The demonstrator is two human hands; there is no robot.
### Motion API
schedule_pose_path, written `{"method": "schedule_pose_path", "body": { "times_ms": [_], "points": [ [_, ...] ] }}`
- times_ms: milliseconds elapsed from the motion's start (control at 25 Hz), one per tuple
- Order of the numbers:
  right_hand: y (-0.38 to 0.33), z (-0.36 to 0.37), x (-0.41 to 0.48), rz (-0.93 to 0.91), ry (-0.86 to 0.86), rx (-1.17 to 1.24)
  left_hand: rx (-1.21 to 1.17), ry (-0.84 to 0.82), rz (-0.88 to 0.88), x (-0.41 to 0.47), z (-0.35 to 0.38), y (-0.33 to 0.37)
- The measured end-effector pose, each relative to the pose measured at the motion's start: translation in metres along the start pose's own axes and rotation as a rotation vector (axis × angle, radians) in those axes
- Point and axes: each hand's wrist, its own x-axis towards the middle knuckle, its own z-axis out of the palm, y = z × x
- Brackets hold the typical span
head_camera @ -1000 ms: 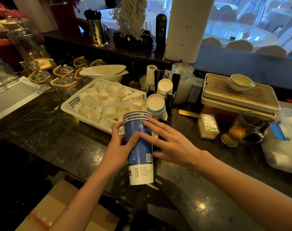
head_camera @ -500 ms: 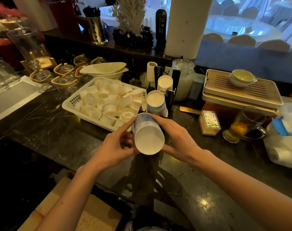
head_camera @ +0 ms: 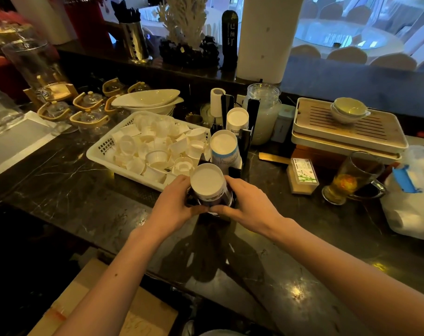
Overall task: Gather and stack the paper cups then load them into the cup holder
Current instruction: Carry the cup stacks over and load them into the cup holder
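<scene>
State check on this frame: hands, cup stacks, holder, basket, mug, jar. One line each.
left hand: gripping the nearest cup stack
right hand: gripping the same stack
nearest cup stack: inverted, base up, in the holder's front slot
middle cup stack: inverted, in holder
cup holder: upright, three stacks in it
white basket: full of small white cups
glass mug: partly filled
glass jar: lid on

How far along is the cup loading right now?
Done: two inverted stacks already sit in the black cup holder. In hand: left hand and right hand seat an upside-down cup stack in the nearest slot. Left: releasing it.
</scene>
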Motion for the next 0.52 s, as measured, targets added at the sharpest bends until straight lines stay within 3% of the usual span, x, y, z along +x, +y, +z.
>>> {"method": "schedule_pose_path", "body": {
  "times_ms": [200, 400, 520],
  "points": [
    [-0.004, 0.006, 0.001, 0.109, 0.011, 0.060, -0.034, -0.054, 0.006, -0.001, 0.000, -0.004],
    [-0.001, 0.006, 0.001, 0.152, -0.108, 0.147, -0.094, -0.263, -0.153, -0.002, 0.000, -0.001],
    [0.000, 0.007, -0.007, 0.124, -0.169, 0.200, -0.204, -0.252, -0.202, -0.005, 0.007, -0.003]
  ]
}}
